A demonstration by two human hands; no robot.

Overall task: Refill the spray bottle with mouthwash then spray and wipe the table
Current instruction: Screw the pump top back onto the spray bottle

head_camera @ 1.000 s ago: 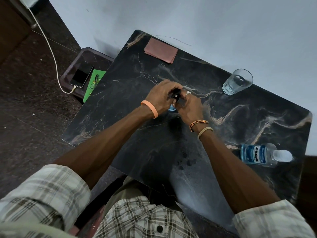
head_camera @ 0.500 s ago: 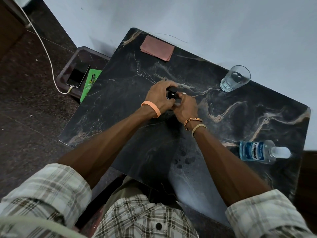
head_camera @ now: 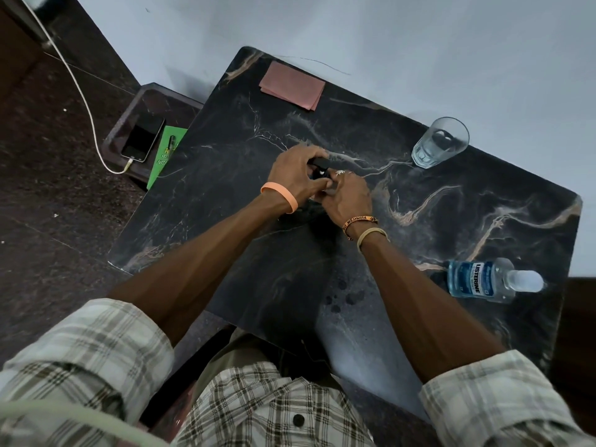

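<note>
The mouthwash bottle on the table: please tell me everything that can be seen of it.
The mouthwash bottle is clear plastic and holds pale blue liquid. Its blue label reads LISTERINE. A clear, whitish cap is on it and points toward the right side of the picture. In this wide-angle view I cannot tell if the bottle stands or lies. It sits near the right edge of the dark marbled table, and only the table touches it.
</note>
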